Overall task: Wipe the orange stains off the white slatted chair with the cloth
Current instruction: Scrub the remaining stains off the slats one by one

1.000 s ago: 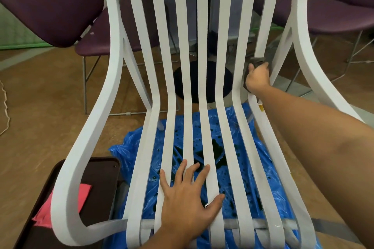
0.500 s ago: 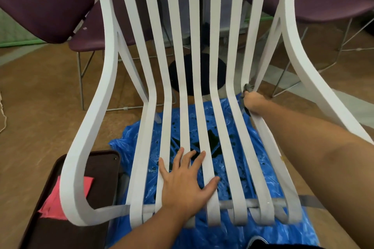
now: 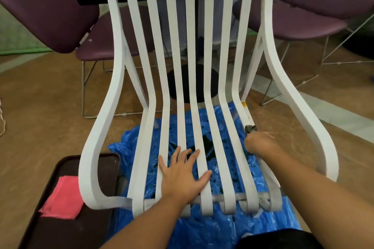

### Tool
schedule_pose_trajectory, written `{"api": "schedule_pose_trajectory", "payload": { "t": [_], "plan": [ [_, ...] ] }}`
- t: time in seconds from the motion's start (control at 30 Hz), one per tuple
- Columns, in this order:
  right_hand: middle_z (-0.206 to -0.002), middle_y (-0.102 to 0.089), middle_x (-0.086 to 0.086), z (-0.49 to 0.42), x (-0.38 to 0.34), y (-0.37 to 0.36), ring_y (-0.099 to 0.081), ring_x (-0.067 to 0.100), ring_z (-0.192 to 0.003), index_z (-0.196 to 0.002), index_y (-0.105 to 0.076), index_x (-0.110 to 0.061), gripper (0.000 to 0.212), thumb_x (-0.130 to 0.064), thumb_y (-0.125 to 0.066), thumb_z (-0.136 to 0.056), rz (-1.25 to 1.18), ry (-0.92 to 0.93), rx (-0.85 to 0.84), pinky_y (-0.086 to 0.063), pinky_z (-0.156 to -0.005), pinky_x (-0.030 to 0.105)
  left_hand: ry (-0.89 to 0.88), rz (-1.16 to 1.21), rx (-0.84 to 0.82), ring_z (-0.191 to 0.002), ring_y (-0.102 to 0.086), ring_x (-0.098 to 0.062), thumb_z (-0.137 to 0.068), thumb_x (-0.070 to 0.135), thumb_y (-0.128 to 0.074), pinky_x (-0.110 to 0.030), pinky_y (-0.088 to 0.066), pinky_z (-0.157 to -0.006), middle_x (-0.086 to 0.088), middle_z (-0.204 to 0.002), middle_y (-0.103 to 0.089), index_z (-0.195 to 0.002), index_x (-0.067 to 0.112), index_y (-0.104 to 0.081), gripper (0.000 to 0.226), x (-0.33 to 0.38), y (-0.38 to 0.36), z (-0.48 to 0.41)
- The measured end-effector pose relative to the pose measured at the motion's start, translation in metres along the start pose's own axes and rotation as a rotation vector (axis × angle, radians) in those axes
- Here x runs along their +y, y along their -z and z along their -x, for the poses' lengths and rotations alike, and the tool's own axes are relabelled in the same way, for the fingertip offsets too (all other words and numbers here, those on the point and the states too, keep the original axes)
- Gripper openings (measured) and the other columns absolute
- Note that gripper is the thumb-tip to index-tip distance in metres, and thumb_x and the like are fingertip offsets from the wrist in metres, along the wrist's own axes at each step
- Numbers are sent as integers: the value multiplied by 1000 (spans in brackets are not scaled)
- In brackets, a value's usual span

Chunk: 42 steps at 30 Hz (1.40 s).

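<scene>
Brace chair (image 3: 114,79) with flat, open left grip (image 3: 182,174) — press cloth (image 3: 250,128), clenched in right grip (image 3: 261,144), along far-right stains (image 3: 244,104).

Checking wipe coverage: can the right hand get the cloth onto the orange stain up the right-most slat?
Probably yes. The right hand grips the cloth against that slat, just below the stain; the slat between them looks bare. The left hand rests flat on the middle slats, out of the way.

Most of the cloth (image 3: 250,128) is buried in the right hand (image 3: 261,143), only a dark tip showing at the fist's 11 o'clock, the fingers unseen, while the tray (image 3: 60,232) at 7 o'clock is cut by the bottom edge.
</scene>
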State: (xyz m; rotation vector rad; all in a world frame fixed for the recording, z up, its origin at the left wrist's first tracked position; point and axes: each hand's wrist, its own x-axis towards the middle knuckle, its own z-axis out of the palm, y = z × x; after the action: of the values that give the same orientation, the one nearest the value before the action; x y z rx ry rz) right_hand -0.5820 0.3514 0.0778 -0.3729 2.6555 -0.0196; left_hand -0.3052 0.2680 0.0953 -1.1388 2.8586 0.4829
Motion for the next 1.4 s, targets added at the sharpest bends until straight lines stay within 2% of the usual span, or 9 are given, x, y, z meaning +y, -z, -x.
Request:
{"api": "schedule_pose_trajectory", "payload": {
  "t": [0.1, 0.2, 0.47, 0.7, 0.87, 1.03, 1.17, 1.27, 1.4],
  "plan": [
    [-124, -59, 19, 7, 3, 0, -61, 34, -101, -125, -57, -4, 49, -39, -50, -91, -216, 17, 67, -52, -81, 36, -3, 2, 12, -154, 0, -10, -83, 86, -20, -66, 12, -116, 22, -158, -26, -153, 50, -23, 79, 0, -1, 0],
    [-122, -58, 22, 17, 6, -7, -60, 39, -106, -126, -43, -4, 51, -42, -55, -94, -443, 64, 122, -54, -88, 46, 2, -3, 11, -154, -1, -10, -83, 87, -19, -66, 11, -116, 21, -159, -26, -153, 50, -23, 80, 0, -2, -1],
    [-121, -60, 21, 13, -2, -5, -60, 41, -106, -134, -33, -17, 46, -41, -45, -97, -283, 136, 121, -54, -89, 52, -6, 2, 18, -154, -2, -11, -84, 86, -20, -66, 12, -116, 20, -159, -27, -153, 49, -25, 79, -2, -5, -2],
    [-119, -61, 20, 21, 4, -6, -60, 40, -105, -123, -40, -14, 41, -45, -45, -97, -340, 87, 89, -52, -92, 52, -9, 12, 23, -154, -3, -11, -84, 86, -21, -67, 11, -116, 20, -158, -28, -153, 48, -26, 79, -1, -4, 0],
    [-97, -58, 14, 67, 34, -15, -57, 33, -84, -114, -41, -14, 29, -37, -48, -98, -378, 75, 49, -49, -75, 40, -6, 24, 24, -154, -4, -12, -84, 86, -24, -67, 12, -116, 19, -158, -29, -152, 48, -28, 78, -1, -5, 1],
    [-78, -51, 3, 100, 57, -28, -55, 29, -75, -108, -40, -15, 20, -33, -45, -100, -355, 93, 97, -45, -70, 38, -8, 8, 16, -154, -2, -12, -84, 86, -21, -66, 12, -116, 19, -158, -28, -153, 48, -25, 79, -1, -3, 1],
    [-97, -61, 12, 89, 51, -33, -59, 32, -85, -113, -41, -14, 22, -29, -45, -98, -293, 64, 127, -52, -75, 43, -8, -2, 17, -154, -1, -11, -84, 86, -20, -66, 12, -116, 20, -158, -27, -154, 48, -24, 80, -2, -4, 2],
    [-100, -63, 13, 73, 44, -32, -62, 32, -86, -111, -42, -15, 20, -29, -44, -98, -282, 72, 151, -54, -77, 44, -11, -1, 16, -154, 0, -11, -84, 86, -20, -66, 12, -116, 20, -159, -26, -153, 49, -23, 79, 0, -4, -1],
    [-112, -64, 19, 48, 26, -24, -63, 38, -100, -117, -44, -12, 25, -30, -42, -99, -256, 70, 185, -52, -86, 45, -15, -11, 15, -154, 3, -10, -85, 85, -20, -66, 12, -116, 22, -159, -24, -153, 51, -22, 76, -2, -7, 0]
  ]
}}
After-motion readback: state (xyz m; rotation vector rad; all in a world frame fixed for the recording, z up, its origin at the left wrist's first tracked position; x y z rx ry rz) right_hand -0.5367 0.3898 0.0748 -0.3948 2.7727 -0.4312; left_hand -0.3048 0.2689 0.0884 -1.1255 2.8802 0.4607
